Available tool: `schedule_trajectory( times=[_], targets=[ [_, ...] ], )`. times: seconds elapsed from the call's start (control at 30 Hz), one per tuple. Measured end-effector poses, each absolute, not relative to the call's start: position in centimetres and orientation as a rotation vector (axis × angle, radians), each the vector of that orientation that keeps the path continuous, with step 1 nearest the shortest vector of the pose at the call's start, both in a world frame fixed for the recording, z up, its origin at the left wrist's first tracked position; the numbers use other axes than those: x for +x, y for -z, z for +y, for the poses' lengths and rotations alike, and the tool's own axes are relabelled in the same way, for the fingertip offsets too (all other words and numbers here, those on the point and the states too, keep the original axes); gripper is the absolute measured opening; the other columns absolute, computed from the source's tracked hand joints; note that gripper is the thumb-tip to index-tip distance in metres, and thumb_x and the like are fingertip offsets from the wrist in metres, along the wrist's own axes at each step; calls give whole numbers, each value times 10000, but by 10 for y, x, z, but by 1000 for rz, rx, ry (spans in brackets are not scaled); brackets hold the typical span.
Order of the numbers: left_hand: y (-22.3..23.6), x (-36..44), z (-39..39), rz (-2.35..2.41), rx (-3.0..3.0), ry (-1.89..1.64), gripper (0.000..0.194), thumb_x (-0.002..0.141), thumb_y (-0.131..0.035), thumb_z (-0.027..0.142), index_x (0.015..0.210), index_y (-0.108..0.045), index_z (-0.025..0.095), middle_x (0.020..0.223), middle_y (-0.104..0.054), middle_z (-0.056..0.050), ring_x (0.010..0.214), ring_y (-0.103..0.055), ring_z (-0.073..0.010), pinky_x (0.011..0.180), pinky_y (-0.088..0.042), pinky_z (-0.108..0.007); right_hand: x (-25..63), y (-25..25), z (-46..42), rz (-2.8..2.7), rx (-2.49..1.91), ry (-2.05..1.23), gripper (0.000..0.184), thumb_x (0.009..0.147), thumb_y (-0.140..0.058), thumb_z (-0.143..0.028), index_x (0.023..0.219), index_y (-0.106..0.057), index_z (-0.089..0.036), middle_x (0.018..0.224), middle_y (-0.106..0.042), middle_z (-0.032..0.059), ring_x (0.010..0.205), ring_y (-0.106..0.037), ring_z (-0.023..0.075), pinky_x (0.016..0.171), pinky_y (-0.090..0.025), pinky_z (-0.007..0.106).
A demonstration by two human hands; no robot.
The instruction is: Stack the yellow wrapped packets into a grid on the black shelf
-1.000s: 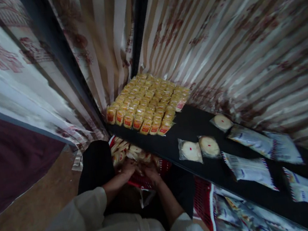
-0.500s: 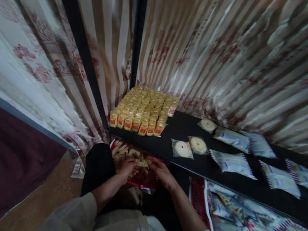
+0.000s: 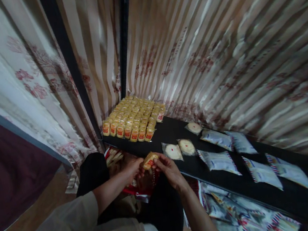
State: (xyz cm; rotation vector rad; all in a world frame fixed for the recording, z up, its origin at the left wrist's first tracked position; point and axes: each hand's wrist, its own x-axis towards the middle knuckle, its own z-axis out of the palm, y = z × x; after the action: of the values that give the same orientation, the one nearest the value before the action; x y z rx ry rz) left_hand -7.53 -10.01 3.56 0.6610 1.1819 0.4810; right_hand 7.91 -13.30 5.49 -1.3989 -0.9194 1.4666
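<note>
A small yellow wrapped cake (image 3: 150, 160) with a red label is held up between my hands, over the red basket beside the dark shelf. My right hand (image 3: 167, 168) pinches its right end with thumb and fingers. At its left end, my left hand (image 3: 134, 168) is closed, fingertips against the wrapper. Below them, the red basket (image 3: 136, 191) holds loose wrapped pieces, partly hidden by my hands and forearms. Similar yellow wrapped cakes (image 3: 131, 117) stand in tight rows at the far left of the black shelf (image 3: 170, 128), red labels facing me.
Three round pale wrapped cakes (image 3: 187, 147) lie mid-shelf. To their right are several white packets (image 3: 220, 162) with striped edges. A second basket (image 3: 202, 197) full of packets stands below the shelf front. Patterned curtains (image 3: 204, 46) and dark posts (image 3: 67, 55) border the shelf.
My hands have come up out of the basket with a yellow wrapped cake, its red label now showing. The view has shifted slightly to the right.
</note>
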Motion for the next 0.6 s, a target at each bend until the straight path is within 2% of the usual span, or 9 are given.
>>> schedule_trajectory(
  times=[0.17,0.27,0.37,0.43,0.5,0.6],
  targets=[
    [-49,-54,-94,1101,685,-426,418,879,-354,454,731,-583,138,506,-538,17,413,-495,-87,425,-317,-201,101,-60,-125,-919,-1458,-1313,453,622,-689,-556,863,-645,-174,682,-640,2,599,-533,128,559,-386,230],
    [-55,-41,-90,1034,752,-451,364,850,-406,454,810,-574,133,546,-539,31,405,-502,-78,408,-308,-187,112,-56,-120,-815,-1476,-1243,444,593,-693,-569,783,-624,-174,684,-633,13,607,-541,138,578,-411,247],
    [-60,-25,-82,1054,937,-507,261,787,-522,402,877,-552,158,532,-495,73,388,-457,-66,397,-289,-179,119,-49,-116,-624,-1446,-1195,481,567,-717,-540,880,-595,-195,710,-637,5,625,-567,143,606,-447,262],
    [-65,-14,-74,1143,1136,-497,221,777,-536,366,852,-560,160,496,-459,82,383,-417,-69,402,-277,-186,125,-43,-114,-543,-1417,-1184,523,581,-712,-524,973,-570,-208,756,-651,10,649,-592,151,626,-471,276],
    [-74,-6,-61,1251,1413,-467,175,764,-546,331,793,-586,163,505,-486,58,443,-461,-92,448,-311,-198,132,-37,-111,-560,-1426,-1175,554,619,-679,-532,1050,-559,-205,835,-669,37,703,-620,173,661,-494,305],
    [-93,3,-38,1309,1880,-405,141,710,-597,321,735,-622,185,607,-587,1,649,-585,-174,584,-390,-236,148,-36,-106,-785,-1541,-1009,604,663,-636,-532,1148,-556,-181,1048,-652,102,878,-625,227,735,-508,353]
  ],
)
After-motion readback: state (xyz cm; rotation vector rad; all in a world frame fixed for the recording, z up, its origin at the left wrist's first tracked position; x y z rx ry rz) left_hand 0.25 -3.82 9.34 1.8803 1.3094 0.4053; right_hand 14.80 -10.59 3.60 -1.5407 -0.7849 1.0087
